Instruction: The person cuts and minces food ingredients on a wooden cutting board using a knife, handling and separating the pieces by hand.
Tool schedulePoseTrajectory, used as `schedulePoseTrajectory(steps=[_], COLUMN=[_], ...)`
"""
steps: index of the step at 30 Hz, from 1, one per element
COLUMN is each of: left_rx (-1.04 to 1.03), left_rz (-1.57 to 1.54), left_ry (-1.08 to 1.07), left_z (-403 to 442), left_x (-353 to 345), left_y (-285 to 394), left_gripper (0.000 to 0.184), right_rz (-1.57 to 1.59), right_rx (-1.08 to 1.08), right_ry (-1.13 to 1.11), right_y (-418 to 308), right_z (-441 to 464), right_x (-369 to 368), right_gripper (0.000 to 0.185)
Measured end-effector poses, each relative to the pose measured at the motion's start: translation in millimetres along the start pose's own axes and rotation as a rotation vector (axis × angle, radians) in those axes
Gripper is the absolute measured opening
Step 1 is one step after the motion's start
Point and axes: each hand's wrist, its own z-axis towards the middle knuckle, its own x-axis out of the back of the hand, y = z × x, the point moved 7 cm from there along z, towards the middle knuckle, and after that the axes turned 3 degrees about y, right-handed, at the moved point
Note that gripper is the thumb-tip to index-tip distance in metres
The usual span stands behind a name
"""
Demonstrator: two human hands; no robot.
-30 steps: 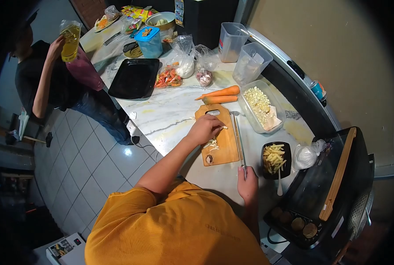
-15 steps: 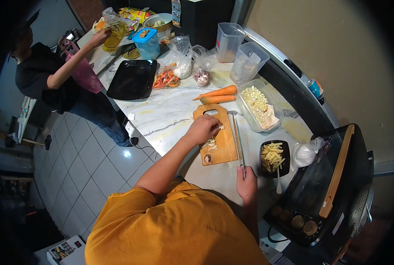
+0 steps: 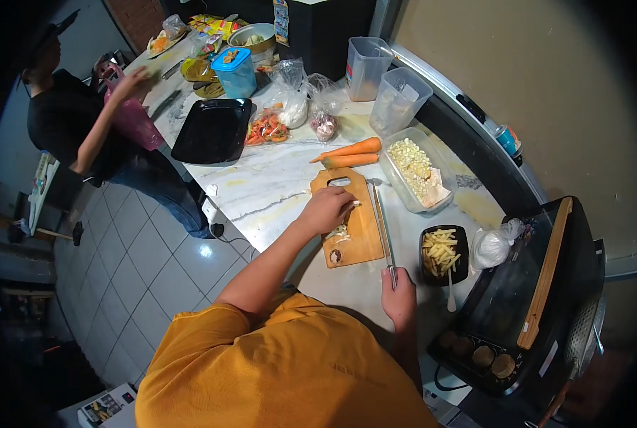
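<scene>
My left hand (image 3: 327,210) rests on the wooden cutting board (image 3: 365,239), its fingers curled in and pressed together over a small whitish piece of food (image 3: 356,202). More pale chopped bits (image 3: 342,232) lie on the board below those fingers, and a small brownish piece (image 3: 335,255) sits at its near left corner. My right hand (image 3: 399,294) is closed round the handle of a long knife (image 3: 383,227). The blade points away from me along the board's right edge; I cannot tell whether it touches the board.
Beyond the board lie carrots (image 3: 350,153). To the right are a clear tub of pale diced food (image 3: 412,165), a black dish of cut strips (image 3: 442,251) with a spoon, and a black griddle (image 3: 504,285). A black tray (image 3: 213,132) stands left, near another person (image 3: 68,121).
The other person's hand has drawn back from the bagged food at the far end of the counter, towards the pink bag. My own hands and the knife look almost unmoved.
</scene>
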Motion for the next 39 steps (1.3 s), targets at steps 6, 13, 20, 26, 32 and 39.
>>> schedulePoseTrajectory(steps=[6,13,20,26,32,39], left_rx=[-0.016,0.004,-0.031,-0.006,-0.022,0.012], left_rz=[0.045,0.020,0.001,0.034,-0.043,-0.097], left_ry=[-0.067,-0.074,-0.055,-0.046,-0.016,0.049], left_z=[0,-1,0,1,-3,-8], left_x=[4,-1,-3,-5,-1,5], left_y=[1,-4,0,1,3,-1], left_gripper=[0.018,0.017,0.016,0.015,0.021,0.030], right_rz=[-0.007,-0.003,0.015,0.001,0.023,0.033], right_rx=[-0.007,0.011,0.010,0.022,-0.012,0.005], right_ry=[-0.020,-0.008,-0.008,-0.017,-0.032,-0.004], right_y=[-7,3,-1,-3,2,3], right_z=[2,5,9,7,4,3], right_x=[0,-5,-6,-7,-7,-5], right_gripper=[0.033,0.033,0.032,0.034,0.034,0.033])
